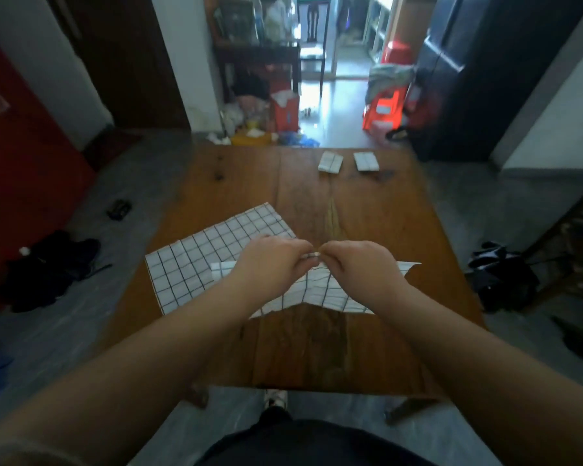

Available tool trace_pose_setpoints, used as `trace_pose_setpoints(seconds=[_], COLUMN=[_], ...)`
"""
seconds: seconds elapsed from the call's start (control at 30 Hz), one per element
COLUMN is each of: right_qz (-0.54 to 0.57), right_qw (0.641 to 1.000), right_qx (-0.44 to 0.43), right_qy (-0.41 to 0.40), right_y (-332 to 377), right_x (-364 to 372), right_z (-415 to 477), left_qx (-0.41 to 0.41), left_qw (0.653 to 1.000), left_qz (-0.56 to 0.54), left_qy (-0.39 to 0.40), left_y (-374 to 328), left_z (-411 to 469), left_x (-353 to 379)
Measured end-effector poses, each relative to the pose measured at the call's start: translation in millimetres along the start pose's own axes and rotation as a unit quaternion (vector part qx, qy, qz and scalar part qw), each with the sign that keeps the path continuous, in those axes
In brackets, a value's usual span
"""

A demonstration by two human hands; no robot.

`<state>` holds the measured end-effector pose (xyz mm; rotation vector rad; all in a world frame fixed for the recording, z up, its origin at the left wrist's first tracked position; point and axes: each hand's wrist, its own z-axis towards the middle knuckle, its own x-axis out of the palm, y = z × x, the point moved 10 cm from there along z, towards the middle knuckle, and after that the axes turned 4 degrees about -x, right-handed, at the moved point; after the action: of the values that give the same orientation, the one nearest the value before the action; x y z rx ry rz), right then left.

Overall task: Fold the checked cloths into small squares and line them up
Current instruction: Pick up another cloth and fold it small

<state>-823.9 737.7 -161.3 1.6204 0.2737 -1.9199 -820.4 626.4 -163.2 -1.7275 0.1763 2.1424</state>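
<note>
Checked cloth (pixel 320 292): left hand (pixel 273 260), right hand (pixel 359 264) pinch it mid-fold.
Done: two folded squares (pixel 330 162), table's (pixel 377 213) far edge.
Left: spread cloth (pixel 212 253).

Bare wooden table (pixel 243 183) lies open between the spread checked cloth (pixel 196 260) and two folded squares (pixel 330 162) far right.

A flat cloth (pixel 196 264) was white, crossed by a thin black grid of squares. The gathered cloth (pixel 320 290) had the same white ground and black checks, its lines bent by creases. The left folded cloth (pixel 330 162) and the right folded cloth (pixel 366 162) looked pale grey-white, each with a dark line. The table (pixel 303 348) was warm brown wood with darker grain streaks. The floor (pixel 142 183) was mottled grey. A door (pixel 24 163) was deep red, a plastic stool (pixel 384 109) bright orange-red, and the trousers (pixel 300 442) black.
</note>
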Motion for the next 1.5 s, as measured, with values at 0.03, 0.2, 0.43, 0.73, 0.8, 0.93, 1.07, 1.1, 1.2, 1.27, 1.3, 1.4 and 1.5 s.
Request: trace_pose_setpoints(seconds=[0.03,0.2,0.43,0.73,0.8,0.93,1.07,1.1,1.2,1.27,1.3,1.4,1.5], right_qz=[-0.007,-0.042,-0.006,0.039,0.04,0.075,0.073,0.071,-0.006,-0.056,-0.057,-0.035,-0.013], right_qw=[1.0,0.999,0.999,0.984,0.981,0.974,0.967,0.965,0.948,0.937,0.938,0.955,0.969], right_qx=[-0.005,-0.015,-0.022,0.002,0.006,-0.005,0.009,0.016,0.023,0.001,-0.015,-0.043,-0.028], right_qy=[-0.004,-0.019,-0.045,-0.176,-0.191,-0.214,-0.243,-0.254,-0.317,-0.344,-0.342,-0.292,-0.245], right_y=[4,17,41,32,23,8,-8,-11,-7,13,24,52,59], right_x=[-15,-92,-222,-382,-403,-428,-443,-446,-460,-463,-461,-446,-437], right_z=[2,13,35,24,19,10,2,-1,-9,-9,-5,14,31], left_qx=[0.01,0.032,0.048,0.05,0.041,0.033,0.038,0.04,0.049,0.059,0.067,0.089,0.102], left_qw=[1.0,0.999,0.997,0.994,0.993,0.991,0.992,0.992,0.992,0.992,0.992,0.991,0.99], left_qz=[0.015,0.001,-0.052,-0.062,-0.07,-0.062,-0.039,-0.038,-0.027,-0.023,-0.022,-0.017,0.003], left_qy=[-0.006,-0.018,-0.009,-0.07,-0.087,-0.113,-0.115,-0.116,-0.11,-0.105,-0.103,-0.102,-0.1], left_y=[-7,-34,-51,-45,-40,-40,-56,-61,-78,-90,-96,-114,-125], left_z=[4,23,60,78,80,87,94,97,106,113,116,124,129], left_x=[-15,-93,-223,-373,-395,-429,-443,-444,-440,-435,-432,-426,-422])
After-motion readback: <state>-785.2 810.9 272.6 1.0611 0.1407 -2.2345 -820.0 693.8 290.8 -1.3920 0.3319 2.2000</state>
